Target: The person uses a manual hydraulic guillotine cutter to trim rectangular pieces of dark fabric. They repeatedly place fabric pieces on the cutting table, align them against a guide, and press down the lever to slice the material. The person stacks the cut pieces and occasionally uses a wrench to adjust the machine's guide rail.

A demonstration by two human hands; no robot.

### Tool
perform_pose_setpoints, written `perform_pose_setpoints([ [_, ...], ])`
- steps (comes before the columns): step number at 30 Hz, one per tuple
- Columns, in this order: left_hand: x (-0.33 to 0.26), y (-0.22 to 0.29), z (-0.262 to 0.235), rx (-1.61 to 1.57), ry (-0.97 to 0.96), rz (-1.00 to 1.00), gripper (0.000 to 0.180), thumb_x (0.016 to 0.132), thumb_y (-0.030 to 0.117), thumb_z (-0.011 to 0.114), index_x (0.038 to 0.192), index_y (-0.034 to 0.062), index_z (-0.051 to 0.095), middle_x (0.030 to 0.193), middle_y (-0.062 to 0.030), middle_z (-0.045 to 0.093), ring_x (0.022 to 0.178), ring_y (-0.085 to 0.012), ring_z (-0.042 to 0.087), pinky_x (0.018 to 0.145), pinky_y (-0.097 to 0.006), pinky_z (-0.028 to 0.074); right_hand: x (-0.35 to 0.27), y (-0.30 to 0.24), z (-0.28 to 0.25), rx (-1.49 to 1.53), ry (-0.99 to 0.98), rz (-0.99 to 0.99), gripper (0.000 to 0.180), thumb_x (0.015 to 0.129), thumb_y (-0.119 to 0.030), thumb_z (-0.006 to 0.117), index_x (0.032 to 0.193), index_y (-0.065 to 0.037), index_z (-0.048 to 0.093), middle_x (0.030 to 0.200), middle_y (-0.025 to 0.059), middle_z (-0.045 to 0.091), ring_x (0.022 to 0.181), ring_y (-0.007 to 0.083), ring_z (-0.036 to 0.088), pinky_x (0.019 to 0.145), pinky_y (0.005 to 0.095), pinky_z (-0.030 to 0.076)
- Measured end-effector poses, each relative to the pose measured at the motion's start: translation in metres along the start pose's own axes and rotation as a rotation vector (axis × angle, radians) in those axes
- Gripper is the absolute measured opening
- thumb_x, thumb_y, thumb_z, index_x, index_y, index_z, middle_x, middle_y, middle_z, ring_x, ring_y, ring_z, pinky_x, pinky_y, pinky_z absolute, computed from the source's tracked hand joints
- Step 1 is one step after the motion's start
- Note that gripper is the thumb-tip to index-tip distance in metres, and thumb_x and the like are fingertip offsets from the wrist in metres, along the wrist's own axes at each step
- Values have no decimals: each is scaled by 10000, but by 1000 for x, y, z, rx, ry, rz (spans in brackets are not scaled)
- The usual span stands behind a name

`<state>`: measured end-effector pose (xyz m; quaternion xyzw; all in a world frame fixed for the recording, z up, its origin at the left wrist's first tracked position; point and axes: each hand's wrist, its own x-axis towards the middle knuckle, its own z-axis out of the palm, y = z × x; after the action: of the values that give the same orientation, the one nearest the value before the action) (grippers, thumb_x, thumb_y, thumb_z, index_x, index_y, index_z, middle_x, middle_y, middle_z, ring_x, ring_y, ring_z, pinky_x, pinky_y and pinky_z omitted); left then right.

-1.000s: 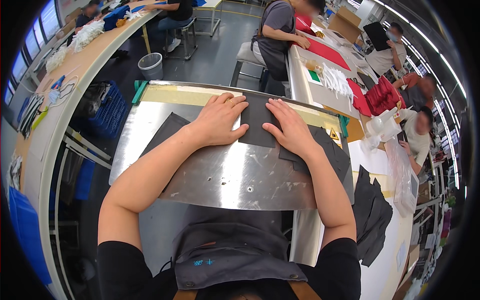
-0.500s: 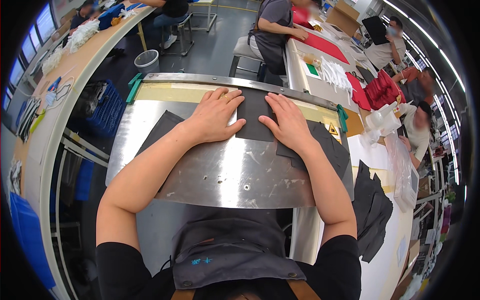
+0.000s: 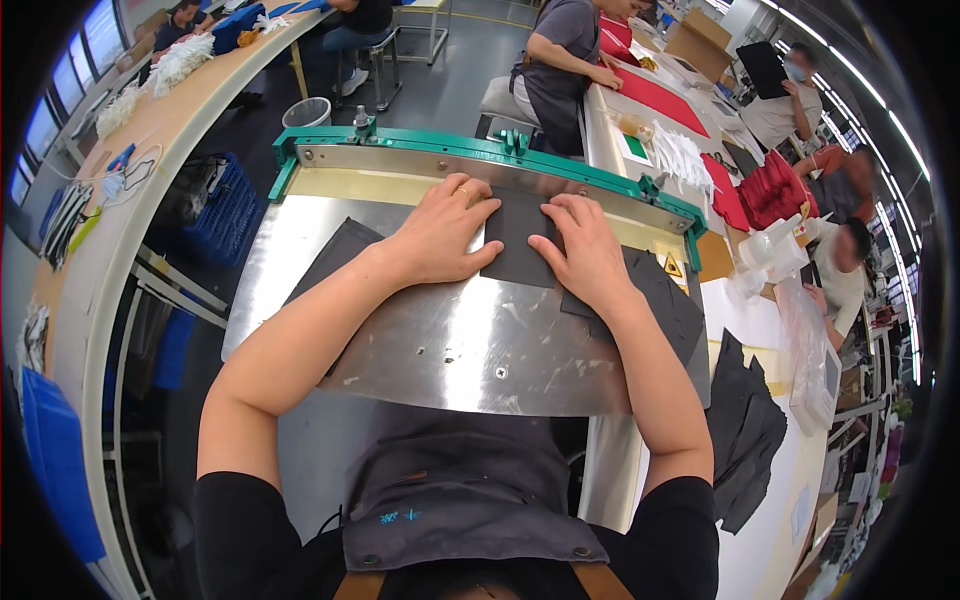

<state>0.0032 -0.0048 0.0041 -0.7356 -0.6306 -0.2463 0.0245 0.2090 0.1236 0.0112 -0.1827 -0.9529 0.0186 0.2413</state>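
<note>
A dark grey piece of sheet material (image 3: 519,240) lies on the steel plate (image 3: 432,345) in front of me, its far edge at the metal strip of a green-framed machine. My left hand (image 3: 447,235) rests on its left edge, fingers stretched forward, thumb out to the side. On its right edge lies my right hand (image 3: 592,252), also open, with the fingers slightly bent and the thumb apart. The green bar (image 3: 430,143) crosses just beyond my fingertips. Another dark piece (image 3: 335,257) lies under my left forearm, and several overlapping dark pieces (image 3: 662,300) lie beside my right wrist.
More dark pieces (image 3: 745,440) are heaped on the white table to the right. Left of me stand a long workbench (image 3: 125,220) and a blue crate (image 3: 213,212). A bin (image 3: 306,113) is beyond the machine. Several people work at the surrounding tables.
The green bar now shows along the far edge, where before only its green ends and the metal strip showed. My hands keep nearly the same place on the dark piece; the view has shifted slightly.
</note>
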Motion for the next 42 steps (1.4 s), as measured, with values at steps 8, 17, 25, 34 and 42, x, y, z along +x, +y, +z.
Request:
perform_pose_setpoints([
  [8,3,-4,-1,35,10,154,569,879,389,641,1295,9,558,1393,-147,525,1313,-345,424,1108,-452,326,2,0,0,251,-175,-51,469,916,-126,612,1371,-78,514,1446,138,480,1382,326,398,1123,421,339],
  [17,6,32,-15,199,-211,-141,695,895,482,615,1267,-100,537,1335,-229,549,1193,-356,502,1037,-405,403,4,-5,-16,275,92,-3,392,878,-166,674,1245,-55,598,1352,118,537,1238,330,521,1015,398,447],
  [25,-2,18,6,80,107,-139,620,905,388,641,1293,-83,529,1317,-262,542,1186,-392,488,1056,-427,391,0,5,-21,131,-40,18,386,863,-206,699,1210,-57,622,1281,103,582,1186,301,555,982,396,470],
  [34,-5,5,6,149,-16,-82,633,933,418,594,1339,-60,505,1445,-259,447,1379,-391,370,1139,-442,299,-4,10,-15,44,-169,108,438,926,-292,627,1293,-58,584,1372,114,547,1261,294,524,1039,398,447],
  [42,-5,3,6,113,-43,-91,639,952,414,563,1358,-72,475,1457,-257,430,1390,-384,362,1153,-448,278,-4,6,-13,24,-156,93,447,926,-301,625,1293,-49,585,1381,127,539,1258,299,526,1042,402,439],
])
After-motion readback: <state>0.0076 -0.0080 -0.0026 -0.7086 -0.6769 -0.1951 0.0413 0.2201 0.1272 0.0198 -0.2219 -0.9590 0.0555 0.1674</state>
